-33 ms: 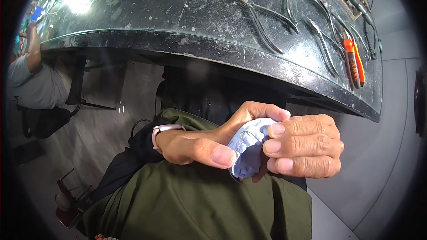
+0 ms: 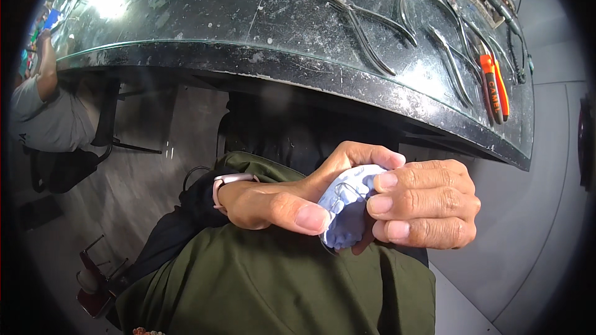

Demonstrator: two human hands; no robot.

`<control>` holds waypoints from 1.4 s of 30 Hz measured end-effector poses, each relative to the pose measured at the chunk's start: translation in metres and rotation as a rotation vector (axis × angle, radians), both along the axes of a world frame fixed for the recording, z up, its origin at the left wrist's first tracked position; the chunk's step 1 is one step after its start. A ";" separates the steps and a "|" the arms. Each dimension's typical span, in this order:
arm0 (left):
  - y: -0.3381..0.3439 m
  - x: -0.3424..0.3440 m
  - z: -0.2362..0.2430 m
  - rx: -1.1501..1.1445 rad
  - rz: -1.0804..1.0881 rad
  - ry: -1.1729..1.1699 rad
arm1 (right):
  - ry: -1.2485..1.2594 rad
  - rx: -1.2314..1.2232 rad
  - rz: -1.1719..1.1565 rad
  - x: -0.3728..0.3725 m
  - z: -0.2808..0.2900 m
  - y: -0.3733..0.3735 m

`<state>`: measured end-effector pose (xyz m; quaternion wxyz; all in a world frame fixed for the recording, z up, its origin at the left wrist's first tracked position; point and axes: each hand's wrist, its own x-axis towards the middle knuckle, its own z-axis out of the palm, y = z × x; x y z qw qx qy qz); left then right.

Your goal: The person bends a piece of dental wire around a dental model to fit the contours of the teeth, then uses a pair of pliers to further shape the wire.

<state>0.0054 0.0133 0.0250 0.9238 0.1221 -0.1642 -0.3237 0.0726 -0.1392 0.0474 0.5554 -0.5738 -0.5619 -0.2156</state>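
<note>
A pale blue dental cast (image 2: pixel 346 226) with moulded teeth is held above my lap. A thin bent metal wire (image 2: pixel 351 187) lies over its teeth, and an end shows at the cast's lower edge. My left hand (image 2: pixel 282 201) comes in from the left, closed round the cast, thumb on its near left edge and index finger curved along the far side. From the right, my right hand (image 2: pixel 431 203) has its bent fingers pressed together, their tips against the cast's right side. My right thumb is hidden, as is any wire under those fingers.
Beyond my hands stands a dark, scuffed workbench (image 2: pixel 248 18) with a glass-edged top. Several metal pliers (image 2: pixel 366 28) and orange-handled pliers (image 2: pixel 495 90) lie at its right. A handpiece (image 2: pixel 500 6) is at the far right corner. Another person (image 2: pixel 53 111) sits at far left.
</note>
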 end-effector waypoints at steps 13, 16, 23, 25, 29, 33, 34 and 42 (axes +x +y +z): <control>-0.003 -0.002 -0.005 -0.056 0.009 -0.007 | -0.032 0.035 -0.016 -0.003 -0.002 0.004; 0.001 -0.003 -0.006 0.075 0.005 0.011 | 0.011 0.059 -0.043 -0.003 -0.003 0.003; -0.007 0.003 -0.022 0.005 0.168 -0.105 | -0.009 -0.066 0.092 0.007 -0.005 0.000; 0.006 0.005 -0.006 0.132 0.070 -0.036 | -0.076 -0.236 -0.079 0.004 0.009 0.005; 0.010 0.011 0.001 0.300 0.032 -0.046 | 0.131 -0.007 -0.215 -0.010 0.000 0.026; 0.010 0.012 -0.001 0.319 0.063 -0.090 | 0.297 0.090 -0.153 -0.012 0.003 0.030; 0.011 0.011 -0.002 0.314 0.068 -0.100 | 0.295 0.055 -0.169 -0.012 0.003 0.030; 0.008 0.012 -0.006 0.284 0.084 -0.151 | 0.193 -0.152 -0.242 -0.007 0.011 0.021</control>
